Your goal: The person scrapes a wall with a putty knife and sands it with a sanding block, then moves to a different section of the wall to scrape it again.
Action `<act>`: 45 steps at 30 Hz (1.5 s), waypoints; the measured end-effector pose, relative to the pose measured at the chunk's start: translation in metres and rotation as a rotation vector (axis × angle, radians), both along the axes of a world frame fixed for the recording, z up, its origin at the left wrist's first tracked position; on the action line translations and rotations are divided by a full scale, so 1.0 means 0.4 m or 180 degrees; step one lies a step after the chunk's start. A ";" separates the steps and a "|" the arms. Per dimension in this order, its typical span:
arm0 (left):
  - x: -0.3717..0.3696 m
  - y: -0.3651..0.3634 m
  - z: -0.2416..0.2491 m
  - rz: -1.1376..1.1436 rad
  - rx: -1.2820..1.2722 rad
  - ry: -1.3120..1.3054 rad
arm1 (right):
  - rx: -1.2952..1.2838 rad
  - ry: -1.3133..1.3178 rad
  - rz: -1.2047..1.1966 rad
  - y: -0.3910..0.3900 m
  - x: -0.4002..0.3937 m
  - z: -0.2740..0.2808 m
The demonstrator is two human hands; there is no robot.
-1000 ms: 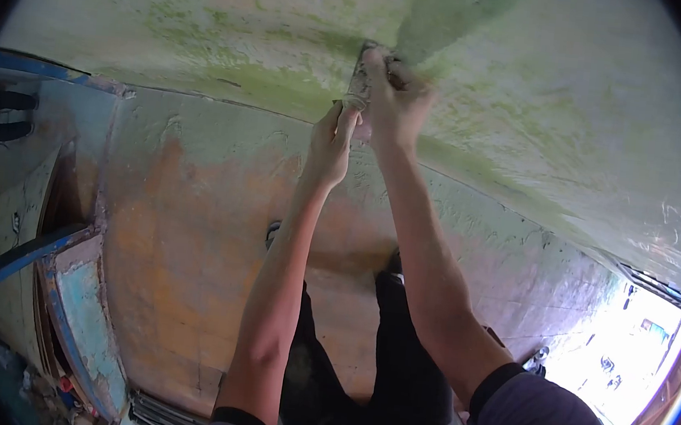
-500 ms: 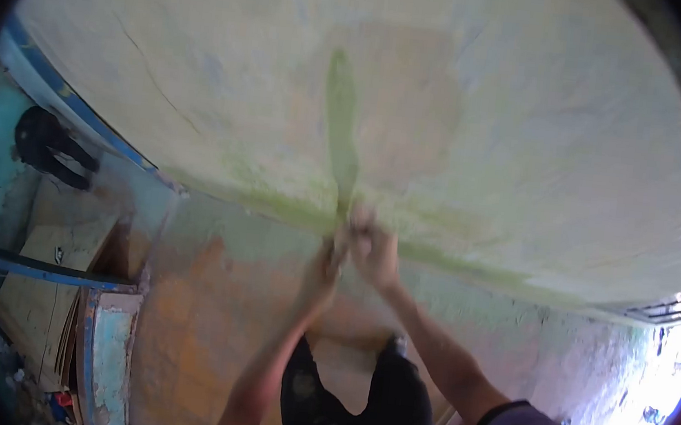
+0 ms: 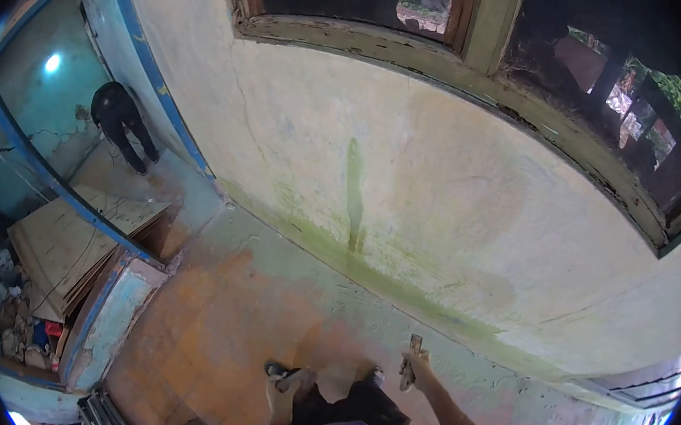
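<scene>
My right hand [image 3: 419, 368] is closed around a short, flat brownish tool [image 3: 416, 343] like a scraper, its end standing up above the fingers. Lower and to the left, my left hand [image 3: 282, 397] is closed near my knee on a greyish piece I cannot make out. Both hands are held apart over the floor, in front of the wall [image 3: 285, 109]. A dark green streak [image 3: 355, 189] runs down the pale wall to a green band along its base.
A wooden window frame [image 3: 405, 57] with broken panes crosses the upper wall. At left, beyond a blue door frame [image 3: 157, 72], a person [image 3: 124, 122] bends over. Stacked boards [image 3: 67, 243] lean near rubbish [image 3: 15, 312]. The orange and green floor [image 3: 208, 314] runs along the wall.
My hands were together in front of the streak; now they are apart and lower. The view has tilted up, bringing the window in.
</scene>
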State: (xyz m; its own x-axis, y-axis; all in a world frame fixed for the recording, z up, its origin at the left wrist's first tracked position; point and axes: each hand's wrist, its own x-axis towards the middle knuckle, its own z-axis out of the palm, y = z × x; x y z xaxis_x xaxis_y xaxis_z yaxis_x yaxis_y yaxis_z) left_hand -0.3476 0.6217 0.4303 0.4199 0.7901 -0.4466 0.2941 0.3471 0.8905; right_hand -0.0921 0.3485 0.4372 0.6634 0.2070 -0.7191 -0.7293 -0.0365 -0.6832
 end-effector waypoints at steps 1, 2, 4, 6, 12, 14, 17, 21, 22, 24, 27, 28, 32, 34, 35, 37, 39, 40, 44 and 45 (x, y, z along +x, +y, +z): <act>0.010 0.005 0.043 0.0352 -0.0120 -0.0226 | -0.0031 0.0281 -0.0001 -0.036 0.004 -0.043; 0.022 0.017 0.069 0.0513 -0.0431 -0.0469 | -0.0084 0.0208 0.0059 -0.053 0.001 -0.022; 0.019 0.051 0.098 0.0811 -0.1044 -0.0929 | -0.0181 0.0087 0.0161 -0.046 -0.016 0.050; 0.004 0.091 0.073 0.0703 -0.1320 -0.1114 | -0.0053 -0.0263 -0.0014 -0.013 -0.042 0.116; -0.044 0.235 0.187 0.0067 -0.1717 -0.2046 | 0.0848 -0.0173 -0.0309 0.112 -0.148 0.117; -0.090 0.288 0.205 -0.0028 -0.1739 -0.2046 | 0.0740 0.0005 -0.0275 0.180 -0.181 0.137; -0.153 0.391 0.171 -0.0009 -0.1887 -0.1819 | 0.0551 -0.0164 0.0102 0.283 -0.221 0.198; -0.215 0.473 0.211 -0.0136 -0.1751 -0.1553 | 0.0218 -0.0738 0.0246 0.386 -0.273 0.278; -0.218 0.492 0.216 -0.0173 -0.1696 -0.1499 | 0.0358 -0.0616 0.0132 0.390 -0.279 0.275; -0.217 0.530 0.211 -0.0336 -0.1588 -0.1544 | 0.0635 -0.0365 -0.0097 0.381 -0.292 0.242; -0.201 0.601 0.187 -0.0766 -0.1496 -0.1670 | 0.0463 -0.0602 -0.0193 0.378 -0.318 0.219; -0.181 0.619 0.177 -0.0940 -0.1480 -0.1747 | 0.0387 -0.0759 -0.0254 0.384 -0.312 0.228; -0.076 0.648 0.165 -0.0696 -0.1246 -0.1897 | 0.0007 -0.0459 -0.0771 0.404 -0.241 0.188; -0.017 0.647 0.193 -0.0514 -0.1190 -0.1873 | -0.0017 -0.0290 -0.0909 0.426 -0.179 0.162; 0.009 0.652 0.211 -0.0562 -0.1133 -0.1919 | -0.0026 -0.0215 -0.0964 0.440 -0.140 0.150; 0.056 0.662 0.239 -0.1208 -0.0933 -0.2243 | 0.0132 -0.0170 -0.1172 0.491 -0.059 0.129; 0.113 0.655 0.219 -0.0627 -0.0429 -0.1947 | 0.0374 -0.0152 -0.1452 0.571 0.026 0.103; 0.132 0.658 0.214 -0.0603 -0.0322 -0.1893 | 0.0513 -0.0170 -0.1610 0.610 0.071 0.097; 0.195 0.696 0.206 -0.1105 -0.0279 -0.1805 | 0.1408 -0.0181 -0.2399 0.732 0.244 0.132; 0.213 0.713 0.204 -0.1143 -0.0270 -0.1702 | 0.1407 -0.0329 -0.2486 0.754 0.292 0.133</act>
